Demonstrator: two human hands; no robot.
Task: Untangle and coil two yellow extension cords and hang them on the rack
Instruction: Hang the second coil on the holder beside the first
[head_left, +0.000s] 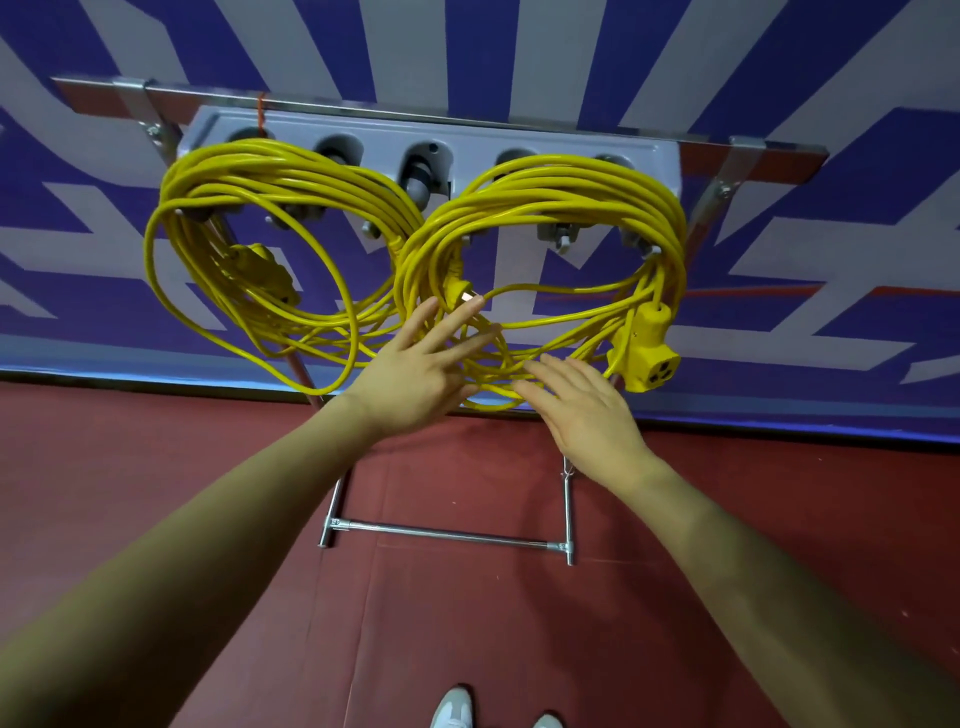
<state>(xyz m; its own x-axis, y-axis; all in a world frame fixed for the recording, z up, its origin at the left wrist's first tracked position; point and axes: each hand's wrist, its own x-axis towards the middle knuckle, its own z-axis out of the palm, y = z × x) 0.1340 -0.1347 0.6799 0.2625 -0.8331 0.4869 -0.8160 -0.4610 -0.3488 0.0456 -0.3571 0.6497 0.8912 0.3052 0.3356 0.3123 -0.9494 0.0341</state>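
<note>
Two coiled yellow extension cords hang side by side on the grey rack (649, 156). The left coil (249, 197) drapes over the left hooks, its plug end dangling inside the loop. The right coil (561, 202) hangs over the right hooks, with its yellow triple-outlet socket (647, 353) dangling at the lower right and its plug (460, 291) near the middle. My left hand (415, 374) has straight, spread fingers touching the lower strands of the right coil. My right hand (587, 410) lies flat with straight fingers against the bottom of the same coil.
The rack stands on a metal frame with a crossbar (447, 535) low on the red floor (156, 493). A blue and grey patterned wall (831, 78) is behind it. My white shoes (457, 706) show at the bottom edge.
</note>
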